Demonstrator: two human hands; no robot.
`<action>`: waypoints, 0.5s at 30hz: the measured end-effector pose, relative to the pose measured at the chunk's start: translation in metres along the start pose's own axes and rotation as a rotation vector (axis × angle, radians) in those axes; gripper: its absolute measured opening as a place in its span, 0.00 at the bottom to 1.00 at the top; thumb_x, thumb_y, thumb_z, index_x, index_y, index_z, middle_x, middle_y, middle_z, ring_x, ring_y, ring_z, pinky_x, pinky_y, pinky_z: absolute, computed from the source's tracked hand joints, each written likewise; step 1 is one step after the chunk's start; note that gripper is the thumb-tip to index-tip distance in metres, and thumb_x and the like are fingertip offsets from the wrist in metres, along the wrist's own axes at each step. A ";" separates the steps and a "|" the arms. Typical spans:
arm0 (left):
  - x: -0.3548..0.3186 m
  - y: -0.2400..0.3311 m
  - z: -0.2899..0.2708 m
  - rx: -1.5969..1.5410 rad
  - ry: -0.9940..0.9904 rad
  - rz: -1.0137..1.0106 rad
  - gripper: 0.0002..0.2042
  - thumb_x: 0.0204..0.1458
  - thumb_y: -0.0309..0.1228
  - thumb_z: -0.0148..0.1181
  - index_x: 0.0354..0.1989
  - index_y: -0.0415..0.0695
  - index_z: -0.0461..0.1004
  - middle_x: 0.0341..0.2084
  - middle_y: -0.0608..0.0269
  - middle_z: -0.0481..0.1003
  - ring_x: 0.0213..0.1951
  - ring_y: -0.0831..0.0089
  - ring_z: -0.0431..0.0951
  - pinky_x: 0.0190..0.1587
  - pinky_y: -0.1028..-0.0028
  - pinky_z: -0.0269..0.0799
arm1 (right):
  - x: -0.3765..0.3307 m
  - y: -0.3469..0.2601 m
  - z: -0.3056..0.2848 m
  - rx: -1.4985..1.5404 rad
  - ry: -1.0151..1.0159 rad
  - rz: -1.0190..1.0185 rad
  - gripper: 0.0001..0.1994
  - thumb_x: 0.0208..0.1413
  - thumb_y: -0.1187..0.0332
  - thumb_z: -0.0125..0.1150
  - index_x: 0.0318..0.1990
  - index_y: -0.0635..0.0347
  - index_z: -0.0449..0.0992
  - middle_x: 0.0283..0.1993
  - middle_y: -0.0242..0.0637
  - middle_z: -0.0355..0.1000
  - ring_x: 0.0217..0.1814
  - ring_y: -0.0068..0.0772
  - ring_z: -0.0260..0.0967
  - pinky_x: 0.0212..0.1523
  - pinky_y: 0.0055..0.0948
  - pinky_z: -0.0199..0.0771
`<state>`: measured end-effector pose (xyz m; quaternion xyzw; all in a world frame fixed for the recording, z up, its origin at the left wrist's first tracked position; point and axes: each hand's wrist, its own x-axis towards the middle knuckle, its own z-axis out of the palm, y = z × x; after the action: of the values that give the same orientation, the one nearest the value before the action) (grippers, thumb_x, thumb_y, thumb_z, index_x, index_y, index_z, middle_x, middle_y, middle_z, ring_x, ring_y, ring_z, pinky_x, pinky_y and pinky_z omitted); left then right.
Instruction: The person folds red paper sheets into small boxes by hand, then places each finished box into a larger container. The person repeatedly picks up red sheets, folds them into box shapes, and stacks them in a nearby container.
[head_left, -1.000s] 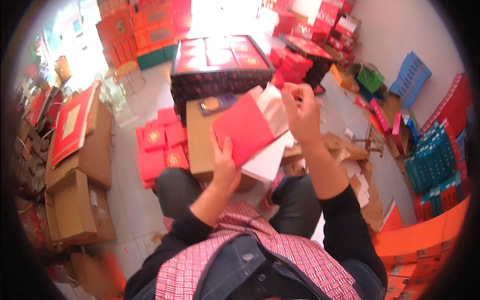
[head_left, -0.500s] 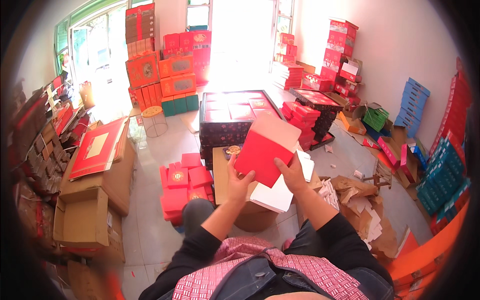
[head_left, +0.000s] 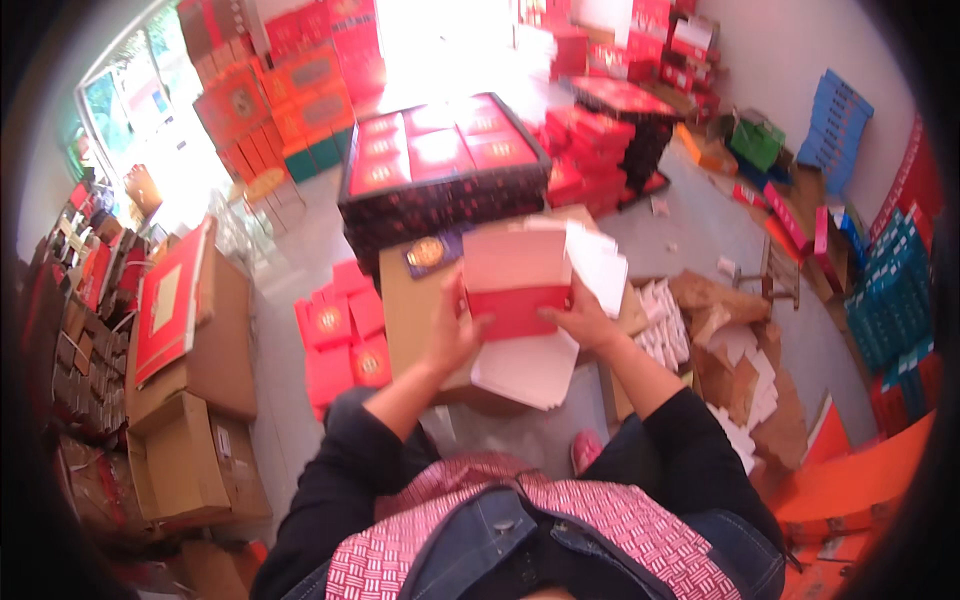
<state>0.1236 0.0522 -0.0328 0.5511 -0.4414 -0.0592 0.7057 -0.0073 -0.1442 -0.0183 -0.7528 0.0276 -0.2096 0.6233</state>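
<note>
A red cardboard box (head_left: 518, 314) with a pale raised flap is held between my two hands above a low cardboard work surface (head_left: 412, 335). My left hand (head_left: 455, 328) grips its left side, thumb on the red face. On the opposite side my right hand (head_left: 583, 314) holds the edge, fingers partly hidden behind it. White sheets (head_left: 528, 372) lie beneath the box, and more white sheets (head_left: 598, 265) fan out beyond my right hand. A dark packet with a gold round emblem (head_left: 428, 252) lies past my left hand.
A dark patterned tray (head_left: 445, 195) filled with red boxes stands just beyond the work surface. Red boxes (head_left: 345, 325) are piled on the floor at left. Small white packets (head_left: 660, 325) and crumpled brown paper (head_left: 715, 310) lie at right. An open carton (head_left: 180, 465) stands far left.
The red box has come lower and turned from a tilt to nearly level, its pale flap standing up at the far side. Both hands have kept hold. The view has shifted downward.
</note>
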 end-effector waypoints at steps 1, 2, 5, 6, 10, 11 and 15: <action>0.000 0.003 -0.006 0.039 -0.025 -0.027 0.41 0.45 0.12 0.61 0.68 0.46 0.49 0.59 0.57 0.62 0.56 0.68 0.69 0.57 0.69 0.67 | -0.004 -0.004 0.009 0.057 0.055 -0.018 0.44 0.49 0.78 0.65 0.70 0.55 0.42 0.62 0.41 0.60 0.60 0.32 0.63 0.57 0.31 0.70; 0.002 0.007 -0.008 0.074 -0.032 0.008 0.41 0.46 0.12 0.60 0.69 0.47 0.48 0.61 0.58 0.61 0.56 0.70 0.69 0.56 0.70 0.69 | -0.008 -0.007 0.014 0.086 0.107 -0.123 0.45 0.49 0.80 0.65 0.71 0.54 0.41 0.63 0.42 0.58 0.57 0.33 0.66 0.56 0.31 0.71; 0.004 0.014 -0.012 0.032 -0.063 -0.016 0.39 0.48 0.14 0.60 0.69 0.48 0.49 0.61 0.59 0.62 0.54 0.73 0.69 0.54 0.71 0.69 | -0.010 -0.017 0.016 0.047 0.192 -0.235 0.41 0.50 0.79 0.64 0.70 0.54 0.47 0.64 0.43 0.56 0.56 0.33 0.67 0.54 0.32 0.73; 0.005 0.014 -0.014 0.050 -0.073 -0.028 0.38 0.50 0.15 0.59 0.68 0.47 0.49 0.59 0.59 0.63 0.53 0.73 0.70 0.53 0.71 0.69 | -0.009 -0.022 0.013 -0.075 0.154 -0.247 0.37 0.52 0.75 0.65 0.68 0.56 0.52 0.63 0.43 0.59 0.56 0.33 0.67 0.53 0.32 0.73; 0.015 0.008 -0.013 0.000 -0.102 -0.117 0.33 0.55 0.20 0.56 0.68 0.47 0.48 0.51 0.59 0.67 0.49 0.73 0.71 0.50 0.72 0.70 | -0.005 -0.028 0.004 -0.096 0.123 -0.158 0.34 0.55 0.70 0.64 0.67 0.60 0.54 0.58 0.44 0.64 0.55 0.32 0.67 0.52 0.30 0.73; 0.018 0.008 -0.010 -0.044 -0.110 -0.151 0.32 0.56 0.22 0.55 0.68 0.47 0.48 0.48 0.59 0.67 0.48 0.74 0.72 0.49 0.72 0.70 | -0.003 -0.023 0.002 -0.006 0.119 -0.114 0.33 0.56 0.69 0.63 0.66 0.61 0.54 0.57 0.44 0.65 0.55 0.31 0.67 0.51 0.30 0.72; 0.019 0.033 -0.002 -0.199 -0.110 -0.327 0.28 0.60 0.26 0.51 0.68 0.46 0.47 0.44 0.59 0.68 0.44 0.76 0.73 0.49 0.74 0.70 | -0.007 -0.029 0.011 0.241 0.157 -0.035 0.29 0.59 0.69 0.58 0.64 0.65 0.53 0.54 0.43 0.66 0.53 0.29 0.67 0.51 0.28 0.70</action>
<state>0.1233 0.0554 0.0047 0.5390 -0.3758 -0.2462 0.7125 -0.0160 -0.1258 0.0059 -0.6541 0.0375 -0.2804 0.7015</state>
